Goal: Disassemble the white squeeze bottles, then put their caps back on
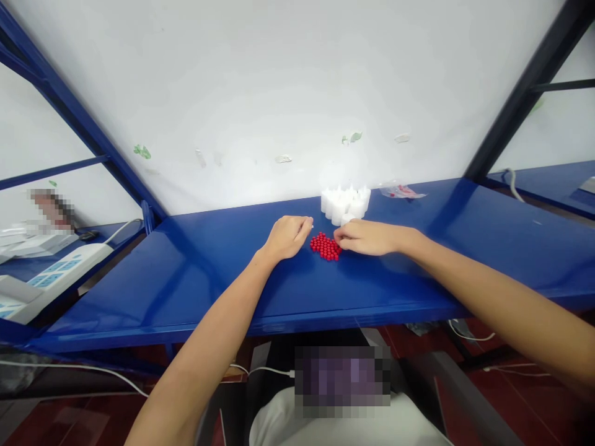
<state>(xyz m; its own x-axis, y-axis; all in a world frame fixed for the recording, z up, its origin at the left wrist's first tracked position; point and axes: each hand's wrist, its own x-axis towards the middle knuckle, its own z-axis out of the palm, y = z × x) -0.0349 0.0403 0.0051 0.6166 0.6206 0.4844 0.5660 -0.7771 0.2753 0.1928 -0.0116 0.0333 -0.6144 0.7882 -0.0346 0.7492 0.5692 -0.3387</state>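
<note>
A cluster of small round red pieces (325, 246), perhaps caps or beads, lies on the blue table between my hands. My left hand (287, 238) rests just left of it, fingers curled closed. A tiny white bit shows at its fingertips, too small to name. From the right, my right hand (365, 237) reaches to the cluster's edge with its fingers bent together; whatever they pinch is hidden. Just behind that hand stand several small white bottles (344, 203) with narrow tips, packed close together. One white piece at their front is partly covered by my right hand.
A clear plastic bag (402, 191) with some red inside lies at the table's back right. The blue table (199, 266) meets a white wall behind, between blue frame posts. A white power strip (69, 266) and white boxes (39, 243) sit on the neighbouring table at left.
</note>
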